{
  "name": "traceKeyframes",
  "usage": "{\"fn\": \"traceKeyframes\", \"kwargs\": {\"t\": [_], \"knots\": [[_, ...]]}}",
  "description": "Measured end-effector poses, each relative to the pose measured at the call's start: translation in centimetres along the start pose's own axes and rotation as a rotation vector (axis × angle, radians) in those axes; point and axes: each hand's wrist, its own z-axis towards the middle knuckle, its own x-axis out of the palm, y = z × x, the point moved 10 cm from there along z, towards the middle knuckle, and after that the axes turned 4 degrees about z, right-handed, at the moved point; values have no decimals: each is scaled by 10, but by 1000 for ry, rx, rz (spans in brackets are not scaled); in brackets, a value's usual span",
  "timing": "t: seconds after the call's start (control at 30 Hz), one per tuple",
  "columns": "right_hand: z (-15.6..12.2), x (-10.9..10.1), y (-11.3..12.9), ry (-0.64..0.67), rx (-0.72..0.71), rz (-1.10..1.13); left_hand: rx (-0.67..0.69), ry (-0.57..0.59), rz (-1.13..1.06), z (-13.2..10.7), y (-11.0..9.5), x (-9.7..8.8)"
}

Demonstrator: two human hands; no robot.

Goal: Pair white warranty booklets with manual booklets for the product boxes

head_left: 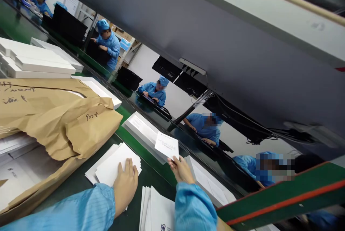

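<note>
My right hand (182, 170) pinches a white booklet (167, 145) by its lower corner. Faint grey print shows on the booklet's face. It hangs over the edge of an open white box (144, 130) on the green belt. My left hand (126, 184) lies with fingers stretched out on a loose stack of white booklets (111, 162). Between my forearms is a second pile of white booklets (161, 209), partly hidden by my right sleeve; a dark mark is printed on its top piece.
A torn brown paper package (88, 123) with white printed pieces inside fills the left. White boxes (40, 56) are stacked behind it. Another open white box (207, 184) stands beyond my right hand. A grey overhead panel (167, 33) slants above; several people in blue work across the line.
</note>
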Motion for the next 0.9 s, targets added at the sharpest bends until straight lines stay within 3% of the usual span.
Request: {"fn": "traceKeyframes", "kwargs": {"t": [0.2,0.43,0.67,0.77,0.9], "knots": [[50,11,-27,-55,144,14,14,-26,4,-2,-1,-4],[48,11,-24,-70,95,81,27,95,-20,-1,0,-4],[-12,1,-7,-50,-71,-34,76,399,-134,-3,9,-12],[-52,11,-10,81,-145,-198,59,524,-93,-8,16,-14],[-101,30,-28,230,-247,-408,75,550,-56,-12,16,-16]]}}
